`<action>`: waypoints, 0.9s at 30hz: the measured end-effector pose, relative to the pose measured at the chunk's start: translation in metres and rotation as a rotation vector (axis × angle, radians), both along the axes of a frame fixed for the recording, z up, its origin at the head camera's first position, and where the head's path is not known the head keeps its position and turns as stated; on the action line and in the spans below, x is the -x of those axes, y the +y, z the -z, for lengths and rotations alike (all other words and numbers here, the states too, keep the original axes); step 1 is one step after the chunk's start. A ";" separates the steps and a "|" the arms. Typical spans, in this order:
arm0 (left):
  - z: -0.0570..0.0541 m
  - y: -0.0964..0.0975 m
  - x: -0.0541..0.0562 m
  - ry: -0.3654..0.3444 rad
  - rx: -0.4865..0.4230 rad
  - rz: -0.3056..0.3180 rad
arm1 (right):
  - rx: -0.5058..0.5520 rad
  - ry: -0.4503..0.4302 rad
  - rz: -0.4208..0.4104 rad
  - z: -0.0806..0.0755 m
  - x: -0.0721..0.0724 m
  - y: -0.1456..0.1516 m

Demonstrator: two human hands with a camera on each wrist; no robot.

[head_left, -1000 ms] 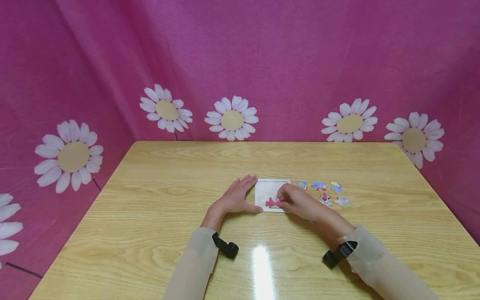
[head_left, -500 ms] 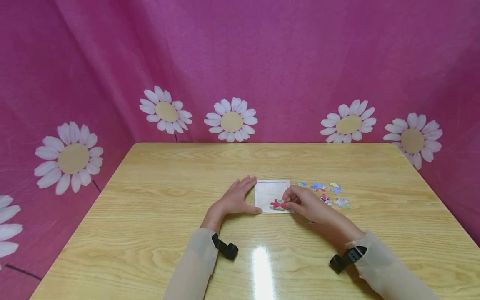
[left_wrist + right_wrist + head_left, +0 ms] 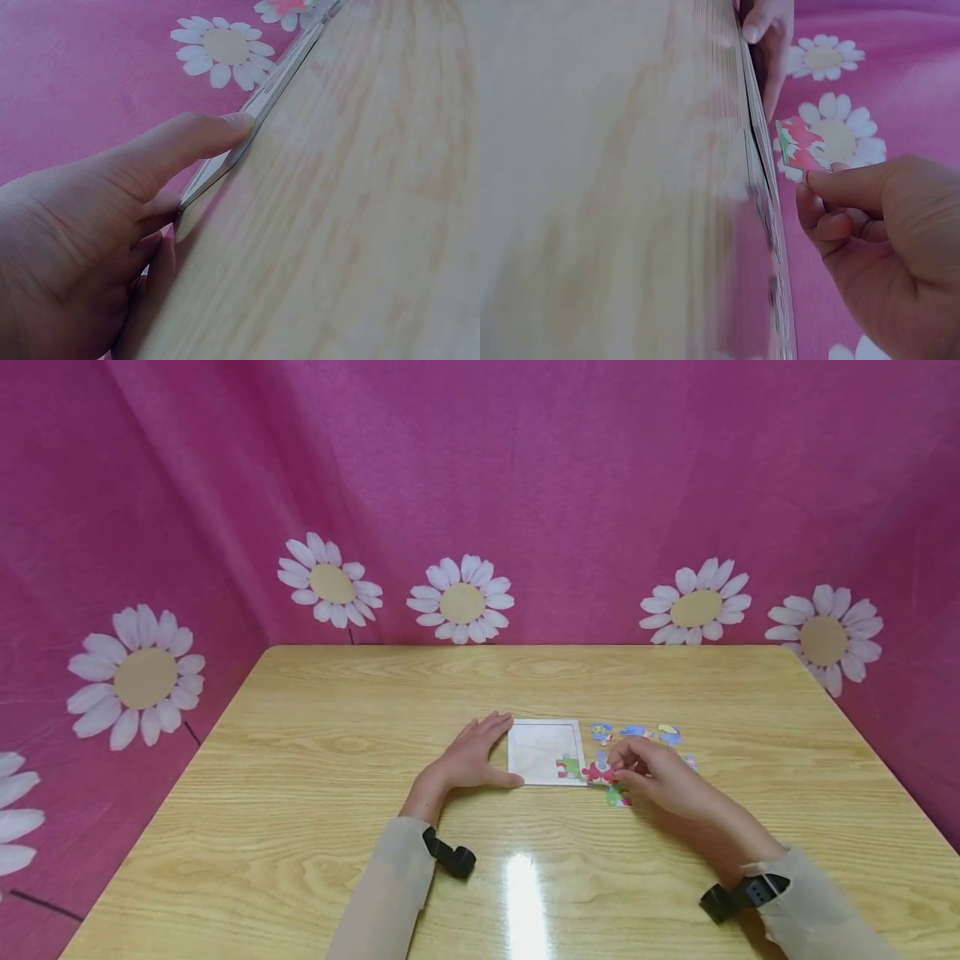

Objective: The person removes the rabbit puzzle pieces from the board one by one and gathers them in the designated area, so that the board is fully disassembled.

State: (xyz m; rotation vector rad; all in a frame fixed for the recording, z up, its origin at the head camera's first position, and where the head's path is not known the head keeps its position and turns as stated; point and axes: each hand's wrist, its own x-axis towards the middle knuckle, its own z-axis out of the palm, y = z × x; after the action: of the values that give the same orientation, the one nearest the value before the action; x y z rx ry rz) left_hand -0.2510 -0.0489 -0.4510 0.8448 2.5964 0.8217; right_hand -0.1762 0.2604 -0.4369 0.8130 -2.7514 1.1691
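Observation:
My left hand (image 3: 471, 755) rests at the left side of a flat white puzzle frame (image 3: 536, 745), fingers extended and thumb at its near corner. In the left wrist view, that thumb (image 3: 187, 142) presses on the frame's edge. My right hand (image 3: 663, 777) pinches a red and white puzzle piece (image 3: 597, 772) between thumb and fingertips, over the frame's right edge. The right wrist view shows this piece (image 3: 802, 145) raised off the table, with green along one side. A green and red puzzle piece (image 3: 567, 767) lies in the frame's near right corner.
Loose puzzle pieces lie right of the frame: a blue and yellow one (image 3: 602, 730), a blue one (image 3: 634, 732), one with yellow (image 3: 670, 733), and a green one (image 3: 619, 796) near my right hand. Others are partly hidden. A pink flowered curtain (image 3: 570, 510) stands behind the wooden table (image 3: 360, 710).
My right hand has drawn back to the right with the red piece, lifting it away from inside the frame and uncovering the green piece. My left hand has stayed in place.

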 end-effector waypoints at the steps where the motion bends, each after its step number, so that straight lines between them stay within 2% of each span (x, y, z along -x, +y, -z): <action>1: 0.000 0.000 0.000 -0.001 -0.002 0.000 | -0.004 0.031 0.007 0.001 -0.001 0.004; 6: -0.001 0.000 -0.001 -0.007 -0.006 -0.003 | -0.018 0.086 0.045 0.002 -0.010 0.022; 10: -0.001 0.000 0.000 -0.011 -0.001 -0.006 | -0.030 0.078 0.068 0.002 -0.017 0.035; 20: 0.001 0.001 0.001 -0.005 0.004 -0.006 | -0.048 -0.003 0.092 0.000 -0.028 0.055; 27: 0.002 0.001 0.002 0.004 0.011 -0.002 | -0.064 -0.053 0.069 0.003 -0.028 0.059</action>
State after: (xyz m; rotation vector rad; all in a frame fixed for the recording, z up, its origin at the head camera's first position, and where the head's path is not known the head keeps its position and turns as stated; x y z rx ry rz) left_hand -0.2525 -0.0477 -0.4534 0.8417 2.6031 0.8062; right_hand -0.1482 0.3189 -0.4399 0.6963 -2.8486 1.1113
